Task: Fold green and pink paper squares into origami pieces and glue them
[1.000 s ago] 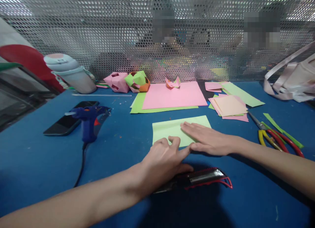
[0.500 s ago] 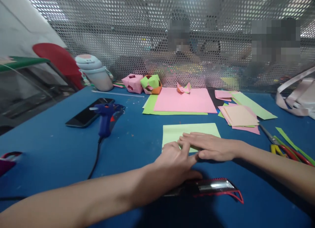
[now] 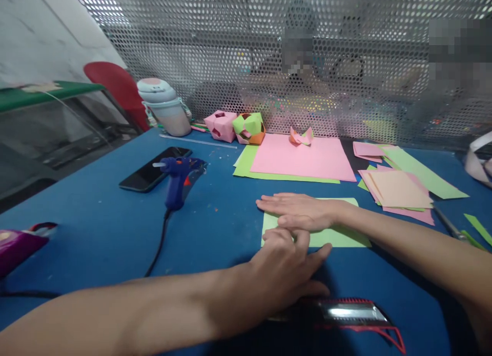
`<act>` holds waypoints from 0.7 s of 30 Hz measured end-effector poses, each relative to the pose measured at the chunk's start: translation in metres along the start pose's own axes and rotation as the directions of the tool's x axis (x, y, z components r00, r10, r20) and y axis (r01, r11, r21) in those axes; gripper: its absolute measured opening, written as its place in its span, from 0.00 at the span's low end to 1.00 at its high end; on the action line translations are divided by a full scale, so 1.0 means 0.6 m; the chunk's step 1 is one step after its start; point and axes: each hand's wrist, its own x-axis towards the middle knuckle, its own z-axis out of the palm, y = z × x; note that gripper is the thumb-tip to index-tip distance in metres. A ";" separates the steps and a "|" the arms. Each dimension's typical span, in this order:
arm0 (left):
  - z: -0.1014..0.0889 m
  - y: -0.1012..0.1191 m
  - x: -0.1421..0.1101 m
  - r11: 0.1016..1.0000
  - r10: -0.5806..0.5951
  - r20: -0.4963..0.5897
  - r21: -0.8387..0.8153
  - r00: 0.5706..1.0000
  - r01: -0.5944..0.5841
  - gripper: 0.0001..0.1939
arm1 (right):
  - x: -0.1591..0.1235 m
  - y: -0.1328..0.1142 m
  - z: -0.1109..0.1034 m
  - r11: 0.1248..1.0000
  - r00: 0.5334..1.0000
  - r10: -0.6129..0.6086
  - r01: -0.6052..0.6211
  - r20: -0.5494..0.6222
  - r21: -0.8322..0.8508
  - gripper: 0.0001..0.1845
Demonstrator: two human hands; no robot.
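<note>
A light green sheet of paper (image 3: 338,237) lies on the blue table. My right hand (image 3: 307,211) is laid flat across its upper left part, fingers stretched together toward the left. My left hand (image 3: 286,266) rests at the sheet's near edge, just below the right hand. Its fingers are apart and partly bent, touching the paper near the right thumb. Close in front of the left wrist lies a box cutter (image 3: 353,312) with a black and red body, its left end hidden by the hand.
A blue glue gun (image 3: 177,184) with a cord and a phone (image 3: 156,170) lie left. Behind are a bottle (image 3: 167,112), pink (image 3: 222,126) and green (image 3: 248,125) folded paper shapes, and pink sheets (image 3: 303,161). Paper squares (image 3: 400,189) and scissors (image 3: 448,222) lie right.
My right hand has slid left and slightly away across the sheet. The left hand stays by the near edge. The whole view has shifted, moving the scene rightward.
</note>
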 end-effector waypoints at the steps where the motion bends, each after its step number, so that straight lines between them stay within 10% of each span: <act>1: -0.002 0.000 0.001 1.000 -0.003 0.012 0.001 1.000 0.003 0.34 | 0.003 0.001 0.001 1.000 1.000 -0.004 0.004 -0.006 -0.011 0.37; 11: -0.025 -0.007 0.005 1.000 0.011 0.050 0.009 0.999 -0.012 0.31 | -0.097 0.020 0.017 0.932 0.973 0.191 -0.221 -0.131 -0.286 0.41; 21: -0.014 -0.008 0.007 0.998 0.047 0.000 -0.046 0.999 -0.046 0.32 | -0.244 0.040 0.051 0.760 0.836 0.411 -0.535 -0.365 -0.369 0.43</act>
